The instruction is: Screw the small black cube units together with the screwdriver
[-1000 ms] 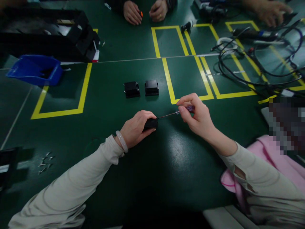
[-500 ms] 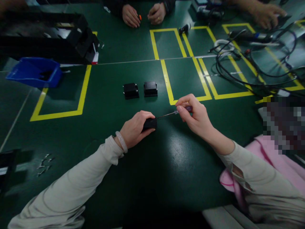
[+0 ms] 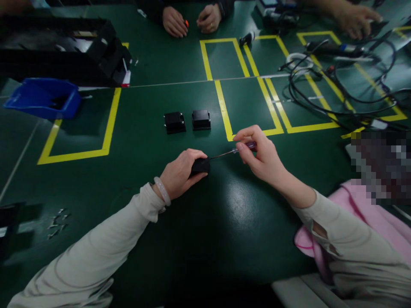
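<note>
My left hand (image 3: 181,173) is closed around a small black box (image 3: 201,167) on the green table, thumb and fingers on opposite sides of it. My right hand (image 3: 261,154) pinches a screwdriver (image 3: 250,146) by its translucent purple handle. The thin shaft points left, and its tip meets the right end of the box; what the tip sits in is too small to make out. Beyond my hands stand two similar black boxes, one on the left (image 3: 174,122) and one on the right (image 3: 201,119), with small shiny screws at their corners.
A blue bin (image 3: 43,100) and a large black tray (image 3: 61,60) are at the left. Several small screws (image 3: 58,224) lie near my left sleeve. Tangled black cables (image 3: 295,92) spread at the right, near pink cloth (image 3: 353,214). Another person's hands (image 3: 175,21) rest at the far side.
The whole view has shifted very slightly. Both hands keep the same hold, and the screwdriver tip stays at the box's end.
</note>
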The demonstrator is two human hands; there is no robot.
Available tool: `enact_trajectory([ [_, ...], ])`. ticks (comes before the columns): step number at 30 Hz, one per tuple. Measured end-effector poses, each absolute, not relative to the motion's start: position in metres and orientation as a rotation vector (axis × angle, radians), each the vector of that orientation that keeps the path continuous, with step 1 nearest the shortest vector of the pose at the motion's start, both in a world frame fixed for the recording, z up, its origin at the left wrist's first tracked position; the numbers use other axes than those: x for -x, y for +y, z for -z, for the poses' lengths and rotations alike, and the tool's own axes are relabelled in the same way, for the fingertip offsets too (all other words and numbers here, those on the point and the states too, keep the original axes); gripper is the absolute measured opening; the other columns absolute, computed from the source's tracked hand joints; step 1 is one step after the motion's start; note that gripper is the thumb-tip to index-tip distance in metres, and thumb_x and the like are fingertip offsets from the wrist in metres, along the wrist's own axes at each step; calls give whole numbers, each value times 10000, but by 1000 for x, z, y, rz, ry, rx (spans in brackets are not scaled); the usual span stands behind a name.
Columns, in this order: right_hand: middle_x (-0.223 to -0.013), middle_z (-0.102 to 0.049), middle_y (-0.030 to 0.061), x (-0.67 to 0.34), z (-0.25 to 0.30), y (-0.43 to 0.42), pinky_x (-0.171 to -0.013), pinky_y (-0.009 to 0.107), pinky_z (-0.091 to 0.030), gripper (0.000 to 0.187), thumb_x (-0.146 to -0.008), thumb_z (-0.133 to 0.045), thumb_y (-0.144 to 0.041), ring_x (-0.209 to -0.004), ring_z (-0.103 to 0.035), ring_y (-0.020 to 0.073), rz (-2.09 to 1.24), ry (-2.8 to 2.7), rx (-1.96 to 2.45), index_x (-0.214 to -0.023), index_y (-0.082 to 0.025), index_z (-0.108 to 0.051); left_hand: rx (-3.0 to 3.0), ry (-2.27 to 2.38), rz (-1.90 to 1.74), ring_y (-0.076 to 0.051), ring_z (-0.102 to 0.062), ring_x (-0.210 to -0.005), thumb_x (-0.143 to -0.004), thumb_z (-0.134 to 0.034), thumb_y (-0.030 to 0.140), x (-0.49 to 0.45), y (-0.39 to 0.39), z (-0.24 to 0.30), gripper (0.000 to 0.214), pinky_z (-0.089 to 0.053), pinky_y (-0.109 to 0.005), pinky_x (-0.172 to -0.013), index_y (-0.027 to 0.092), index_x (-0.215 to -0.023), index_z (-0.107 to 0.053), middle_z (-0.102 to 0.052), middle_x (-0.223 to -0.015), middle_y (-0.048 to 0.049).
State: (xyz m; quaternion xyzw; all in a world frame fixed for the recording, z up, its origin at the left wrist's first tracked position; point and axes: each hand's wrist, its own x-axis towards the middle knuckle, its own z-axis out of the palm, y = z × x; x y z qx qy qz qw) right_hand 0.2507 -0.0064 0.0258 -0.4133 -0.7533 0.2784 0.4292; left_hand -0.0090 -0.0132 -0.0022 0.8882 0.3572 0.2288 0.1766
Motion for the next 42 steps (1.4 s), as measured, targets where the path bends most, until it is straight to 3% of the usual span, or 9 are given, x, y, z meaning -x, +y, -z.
enact_trajectory([
  [6, -683, -522, -70, -251, -28, -8, -551, 217, -396, 67, -978, -543, -256, -527, -508, 56, -657, -1914, 1005, -929, -212, -536, -2497, 1026, -636, -241, -608, -1124, -923, -647, 261, 9, -13, 2, 397, -551, -434, -958, 188, -1255, -442, -594, -1195, -100],
  [11, -879, -587, -15, -250, -28, -9, -619, 228, -447, 96, -959, -532, -205, -640, -569, 70, -605, -1931, 999, -1055, -205, -539, -2489, 1019, -640, -241, -609, -1117, -925, -643, 254, 10, -12, 1, 388, -550, -431, -954, 180, -1252, -447, -596, -1191, -104],
  [16, -714, -533, -58, -249, -27, -9, -564, 218, -404, 89, -978, -548, -282, -550, -523, 60, -646, -1929, 1030, -937, -204, -541, -2486, 1023, -643, -239, -605, -1122, -918, -655, 250, 10, -12, 2, 401, -543, -427, -967, 176, -1255, -449, -596, -1196, -103],
  [21, -804, -548, -34, -249, -29, -9, -614, 238, -435, 102, -962, -530, -209, -606, -539, 75, -657, -1905, 1031, -1063, -202, -539, -2491, 1024, -640, -236, -603, -1123, -926, -643, 252, 10, -12, 2, 391, -543, -421, -964, 184, -1258, -448, -595, -1199, -100],
  [26, -681, -528, -63, -250, -29, -8, -569, 230, -389, 107, -983, -545, -287, -542, -508, 62, -695, -1908, 1038, -915, -205, -534, -2502, 1028, -643, -238, -604, -1123, -926, -645, 253, 10, -12, 1, 388, -543, -422, -968, 184, -1253, -448, -596, -1194, -99],
  [30, -771, -550, -43, -250, -29, -8, -598, 222, -410, 66, -974, -515, -208, -598, -537, 64, -703, -1903, 1011, -1036, -195, -533, -2514, 1031, -639, -237, -604, -1122, -927, -641, 256, 10, -12, 1, 390, -540, -414, -977, 177, -1257, -450, -594, -1191, -98],
  [35, -667, -549, -57, -249, -28, -8, -550, 210, -367, 122, -989, -518, -277, -556, -516, 63, -657, -1945, 1019, -891, -204, -528, -2514, 1058, -614, -240, -605, -1102, -932, -632, 277, 13, -10, 2, 390, -547, -408, -958, 177, -1264, -452, -586, -1190, -97],
  [39, -773, -578, -31, -247, -28, -7, -640, 225, -432, 85, -980, -477, -210, -644, -565, 82, -633, -1920, 1001, -1047, -193, -528, -2522, 1070, -609, -251, -605, -1106, -934, -628, 298, 14, -8, 4, 407, -546, -421, -953, 183, -1280, -447, -581, -1202, -99],
  [42, -785, -585, -23, -247, -28, -6, -640, 232, -424, 70, -976, -497, -242, -665, -572, 92, -628, -1917, 1019, -1015, -196, -531, -2525, 1077, -603, -255, -607, -1107, -931, -633, 308, 12, -7, 5, 420, -545, -423, -951, 178, -1286, -449, -583, -1208, -103],
])
